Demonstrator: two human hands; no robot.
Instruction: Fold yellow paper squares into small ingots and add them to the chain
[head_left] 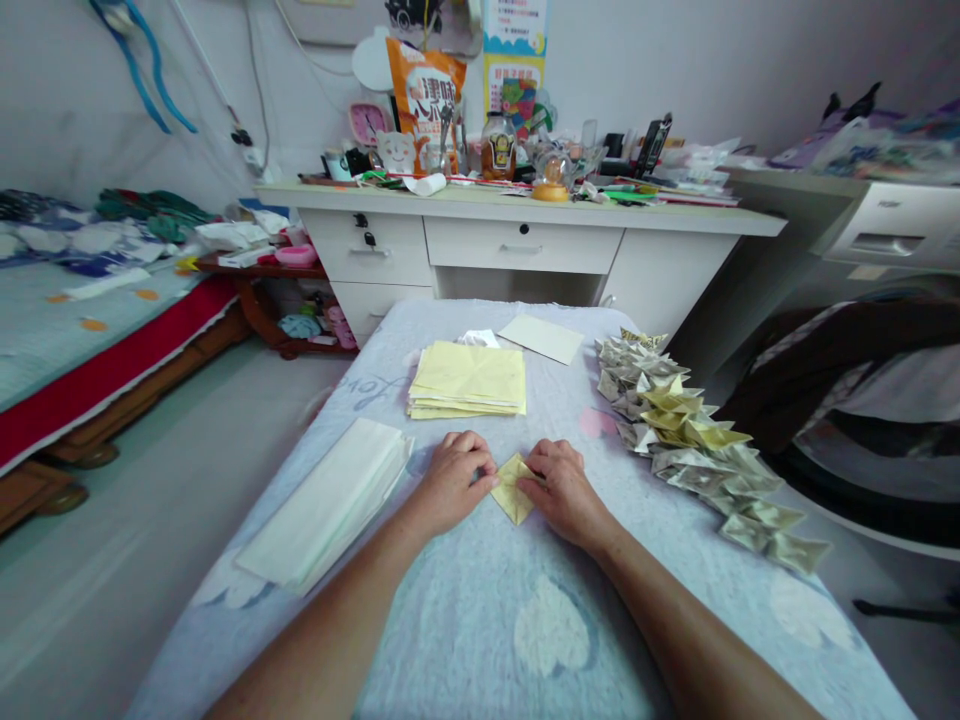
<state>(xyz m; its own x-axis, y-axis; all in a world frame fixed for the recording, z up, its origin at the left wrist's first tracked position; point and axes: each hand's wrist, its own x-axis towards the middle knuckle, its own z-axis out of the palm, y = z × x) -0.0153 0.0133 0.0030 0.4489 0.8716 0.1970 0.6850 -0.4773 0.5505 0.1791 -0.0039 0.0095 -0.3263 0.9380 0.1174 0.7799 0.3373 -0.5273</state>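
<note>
A small folded square of yellow paper [514,490] lies cornerwise on the cloth-covered table [450,620]. My left hand [456,480] pinches its left corner between thumb and forefinger. On the other side, my right hand [564,490] has its thumb on the paper's face and its fingers curled at the right edge. Just beyond the hands sits a stack of yellow paper sheets [469,380]. To the left of my left forearm lies a bundle of long white paper [330,505]. Rows of folded paper pieces [697,440], mostly grey with some yellow, run along the right side.
A pale flat card [541,338] lies at the table's far end. Behind stands a white desk [525,245] crowded with a jar [498,148], an orange snack bag [427,100] and small items. A bed [97,310] is at left, a washing machine [892,225] at right.
</note>
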